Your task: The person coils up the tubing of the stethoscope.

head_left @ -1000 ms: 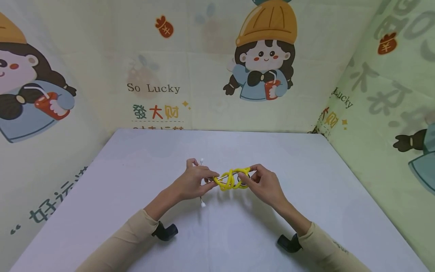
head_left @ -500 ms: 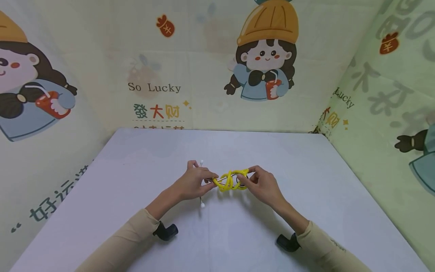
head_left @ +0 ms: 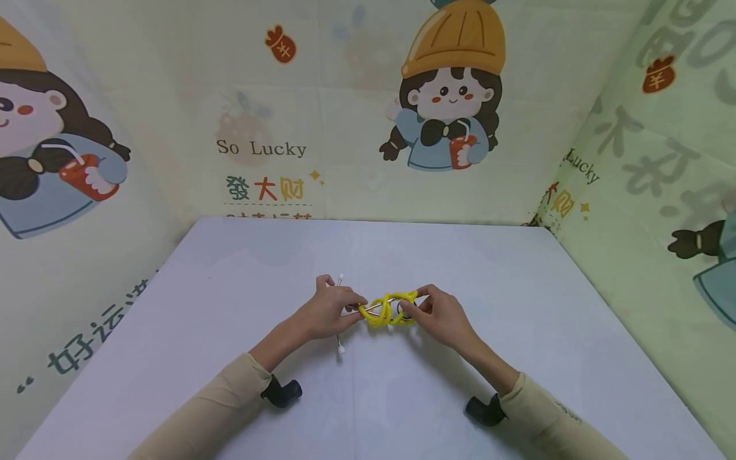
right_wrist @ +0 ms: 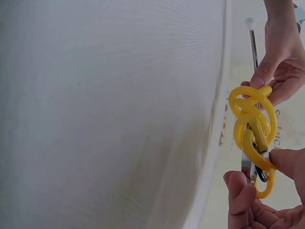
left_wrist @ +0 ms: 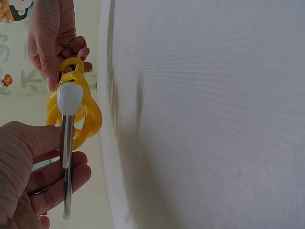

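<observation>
Both hands hold a stethoscope (head_left: 386, 310) above the table, its yellow tubing wound in loops and overlapping its metal parts. My left hand (head_left: 329, 309) pinches it at the left end, where the metal ear tubes (left_wrist: 66, 143) come out of the coil. A white ear tip (head_left: 341, 350) points toward me and another points away, past the left fingers. At the right end, my right hand (head_left: 445, 318) grips a tubing loop and the chestpiece (right_wrist: 246, 167) between thumb and fingers. The chestpiece shows metal and a black rim, partly hidden by tubing and fingers.
A white-covered table (head_left: 276, 255) lies under the hands. Patterned cloth walls (head_left: 345, 115) with cartoon prints stand at the back and both sides. Black wrist mounts (head_left: 283, 391) stick out below both sleeves.
The stethoscope and the right hand have shifted slightly left and down in the head view. The left hand has dipped a little, and both grips look the same.
</observation>
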A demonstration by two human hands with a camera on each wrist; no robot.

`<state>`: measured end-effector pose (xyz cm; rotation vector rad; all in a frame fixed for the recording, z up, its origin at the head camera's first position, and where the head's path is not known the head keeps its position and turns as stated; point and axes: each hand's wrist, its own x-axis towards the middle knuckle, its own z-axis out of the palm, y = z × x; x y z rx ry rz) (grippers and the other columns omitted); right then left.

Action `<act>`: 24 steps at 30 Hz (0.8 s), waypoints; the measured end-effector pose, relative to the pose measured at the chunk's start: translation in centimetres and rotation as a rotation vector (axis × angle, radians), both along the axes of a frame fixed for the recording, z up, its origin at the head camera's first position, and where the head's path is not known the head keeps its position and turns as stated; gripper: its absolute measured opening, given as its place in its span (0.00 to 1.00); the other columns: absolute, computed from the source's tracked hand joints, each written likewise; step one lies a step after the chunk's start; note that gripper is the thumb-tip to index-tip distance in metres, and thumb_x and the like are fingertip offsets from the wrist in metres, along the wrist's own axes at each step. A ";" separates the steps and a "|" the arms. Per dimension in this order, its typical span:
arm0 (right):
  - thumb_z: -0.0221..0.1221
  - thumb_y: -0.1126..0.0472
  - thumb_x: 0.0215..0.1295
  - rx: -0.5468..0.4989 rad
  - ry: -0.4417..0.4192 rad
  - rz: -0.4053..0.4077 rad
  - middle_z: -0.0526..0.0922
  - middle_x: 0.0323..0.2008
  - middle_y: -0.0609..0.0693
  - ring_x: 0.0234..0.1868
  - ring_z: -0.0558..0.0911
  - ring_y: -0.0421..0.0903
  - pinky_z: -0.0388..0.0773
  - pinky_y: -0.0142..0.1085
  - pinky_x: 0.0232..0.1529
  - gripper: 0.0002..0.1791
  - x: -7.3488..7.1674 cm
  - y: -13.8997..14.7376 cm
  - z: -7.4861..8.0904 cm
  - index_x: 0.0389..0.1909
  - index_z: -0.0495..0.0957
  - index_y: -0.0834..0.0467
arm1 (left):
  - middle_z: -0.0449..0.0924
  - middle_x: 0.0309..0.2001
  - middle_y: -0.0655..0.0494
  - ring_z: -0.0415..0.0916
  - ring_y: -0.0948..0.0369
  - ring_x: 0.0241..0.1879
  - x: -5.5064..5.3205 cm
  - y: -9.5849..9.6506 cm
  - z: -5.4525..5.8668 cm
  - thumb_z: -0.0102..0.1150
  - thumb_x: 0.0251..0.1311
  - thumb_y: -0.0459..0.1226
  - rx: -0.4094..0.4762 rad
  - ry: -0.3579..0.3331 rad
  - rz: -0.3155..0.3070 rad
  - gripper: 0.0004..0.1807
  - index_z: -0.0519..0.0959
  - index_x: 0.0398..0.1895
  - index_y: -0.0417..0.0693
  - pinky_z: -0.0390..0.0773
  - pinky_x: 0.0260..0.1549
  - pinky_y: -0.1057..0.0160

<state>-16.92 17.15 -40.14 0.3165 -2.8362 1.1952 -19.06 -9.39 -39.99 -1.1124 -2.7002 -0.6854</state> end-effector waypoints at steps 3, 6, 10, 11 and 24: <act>0.67 0.50 0.67 0.015 -0.004 0.002 0.85 0.28 0.49 0.25 0.77 0.41 0.74 0.37 0.28 0.23 -0.1 -0.1 -0.1 0.51 0.78 0.65 | 0.88 0.38 0.58 0.84 0.65 0.39 0.0 0.0 -0.1 0.73 0.60 0.37 -0.013 -0.018 0.015 0.13 0.88 0.48 0.44 0.54 0.49 0.43; 0.67 0.50 0.68 0.025 -0.012 0.002 0.85 0.28 0.49 0.25 0.77 0.42 0.74 0.37 0.29 0.24 -0.2 -0.1 -0.3 0.51 0.78 0.65 | 0.88 0.38 0.58 0.84 0.64 0.38 -0.1 0.1 -0.3 0.72 0.60 0.37 -0.025 -0.039 0.028 0.13 0.88 0.48 0.45 0.54 0.50 0.42; 0.66 0.50 0.68 0.030 -0.023 0.006 0.85 0.28 0.49 0.25 0.77 0.42 0.74 0.36 0.29 0.24 -0.2 0.0 -0.5 0.51 0.78 0.65 | 0.88 0.37 0.58 0.84 0.64 0.39 -0.2 0.2 -0.5 0.72 0.60 0.36 -0.038 -0.056 0.044 0.13 0.88 0.48 0.45 0.54 0.51 0.41; 0.66 0.50 0.68 0.030 -0.025 0.007 0.85 0.28 0.49 0.25 0.77 0.42 0.74 0.36 0.28 0.24 -0.2 0.0 -0.5 0.51 0.78 0.65 | 0.88 0.37 0.58 0.83 0.64 0.39 -0.1 0.2 -0.6 0.72 0.60 0.36 -0.040 -0.059 0.046 0.13 0.88 0.48 0.45 0.54 0.51 0.41; 0.66 0.50 0.69 0.046 -0.050 0.008 0.85 0.28 0.50 0.25 0.77 0.42 0.74 0.36 0.28 0.24 -0.1 -0.1 -0.6 0.52 0.78 0.66 | 0.88 0.40 0.57 0.84 0.62 0.41 -0.1 0.3 -1.0 0.72 0.60 0.36 -0.040 -0.101 0.062 0.14 0.88 0.50 0.45 0.54 0.53 0.40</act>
